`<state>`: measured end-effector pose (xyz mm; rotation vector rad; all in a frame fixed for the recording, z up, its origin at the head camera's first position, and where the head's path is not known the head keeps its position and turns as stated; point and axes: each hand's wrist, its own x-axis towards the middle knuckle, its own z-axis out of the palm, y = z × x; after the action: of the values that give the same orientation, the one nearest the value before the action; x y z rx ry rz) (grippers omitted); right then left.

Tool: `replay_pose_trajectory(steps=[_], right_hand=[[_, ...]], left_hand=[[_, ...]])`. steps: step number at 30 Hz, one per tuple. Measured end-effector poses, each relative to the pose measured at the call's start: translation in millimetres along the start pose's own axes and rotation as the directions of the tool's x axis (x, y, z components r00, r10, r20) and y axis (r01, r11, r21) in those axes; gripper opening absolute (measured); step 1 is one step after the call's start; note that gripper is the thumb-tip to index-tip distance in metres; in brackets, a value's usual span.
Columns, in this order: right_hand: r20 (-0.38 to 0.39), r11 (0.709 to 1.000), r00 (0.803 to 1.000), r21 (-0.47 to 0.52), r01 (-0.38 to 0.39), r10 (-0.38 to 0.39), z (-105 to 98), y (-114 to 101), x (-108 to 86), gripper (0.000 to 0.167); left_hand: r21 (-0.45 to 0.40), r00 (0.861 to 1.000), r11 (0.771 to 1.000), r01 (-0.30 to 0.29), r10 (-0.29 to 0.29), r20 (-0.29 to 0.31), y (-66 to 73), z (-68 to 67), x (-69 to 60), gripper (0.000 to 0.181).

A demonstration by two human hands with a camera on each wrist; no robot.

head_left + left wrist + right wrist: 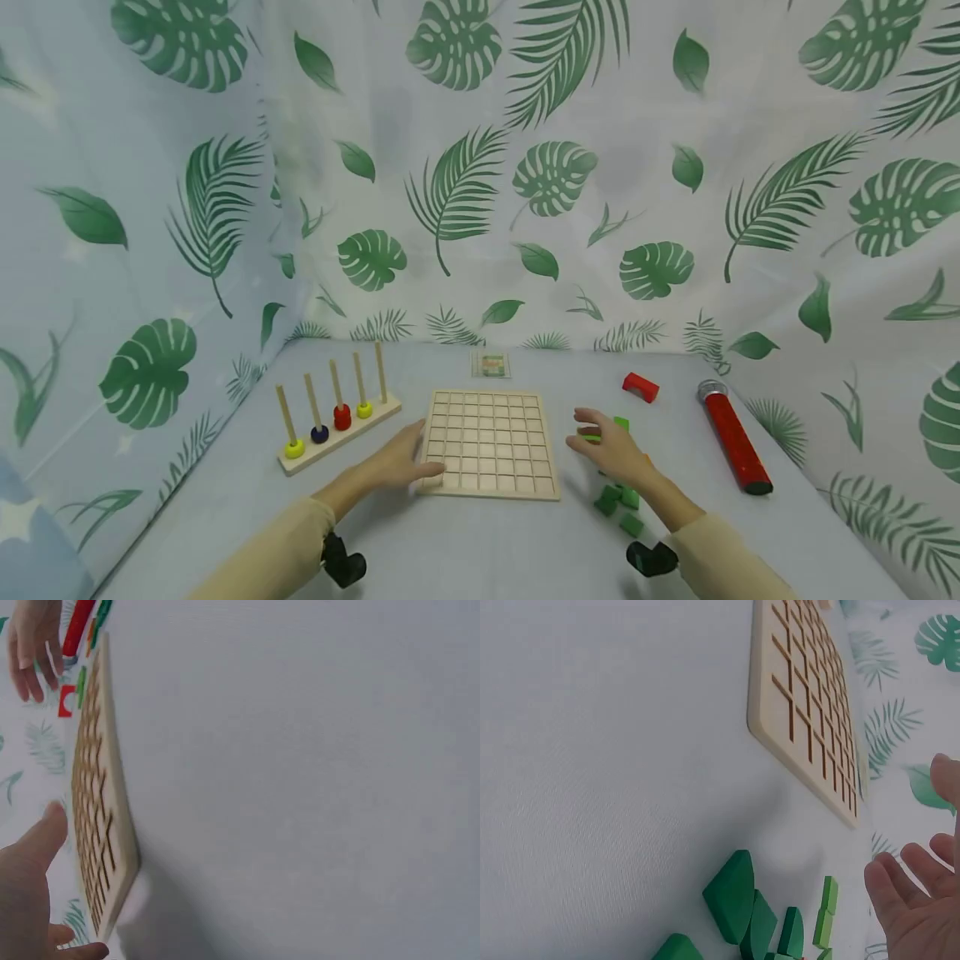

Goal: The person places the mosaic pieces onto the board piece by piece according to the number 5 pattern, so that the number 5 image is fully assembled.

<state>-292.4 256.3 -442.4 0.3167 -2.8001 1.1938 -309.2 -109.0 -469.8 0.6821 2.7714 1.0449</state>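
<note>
A square wooden board (pixel 487 442) with a grid of grooves lies flat on the table. My left hand (pixel 405 458) is at its left edge, thumb over the near left corner; whether it touches the wood I cannot tell. In the left wrist view, that hand's fingers (pixel 79 951) are spread beside the board's edge. My right hand (pixel 617 454) hovers right of the board with loosely bent fingers, above several green blocks (pixel 632 525) it partly hides. The right wrist view shows dark green blocks (pixel 731 896) and light green ones (pixel 823 928), with nothing in that palm.
At left stands a wooden peg rack (pixel 345 437) with yellow, dark blue and red beads. A small patterned card (pixel 491 365) lies behind the board. Back right are a red arch block (pixel 641 387) and a red tube (pixel 738 442). Leaf-print cloth (pixel 480 183) walls the table.
</note>
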Motion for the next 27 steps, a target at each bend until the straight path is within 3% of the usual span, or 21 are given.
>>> replay_pose_trajectory(steps=[4,10,19,27], right_hand=[[-0.002,1.000,1.000,-0.002,0.021,-0.021,-7,3,2.8,0.056],[-0.040,0.993,0.999,-0.111,0.030,-0.034,-22,25,9.3,0.047],[-0.080,0.957,0.983,-0.228,-0.181,0.167,-52,72,20.6,0.042],[-0.053,0.942,0.973,-0.244,-0.230,0.224,-56,86,36.9,0.040]], left_hand=[[0.014,1.000,1.000,0.020,-0.020,0.011,-1.4,3.3,-3.8,0.102],[0.098,0.998,0.994,0.051,-0.053,0.016,-1.8,11.6,-10.8,0.124],[0.097,0.997,0.992,0.077,-0.073,-0.035,-5.3,20.3,-13.8,0.124],[0.063,0.996,0.995,0.082,-0.081,-0.022,-7.0,23.6,-11.3,0.120]])
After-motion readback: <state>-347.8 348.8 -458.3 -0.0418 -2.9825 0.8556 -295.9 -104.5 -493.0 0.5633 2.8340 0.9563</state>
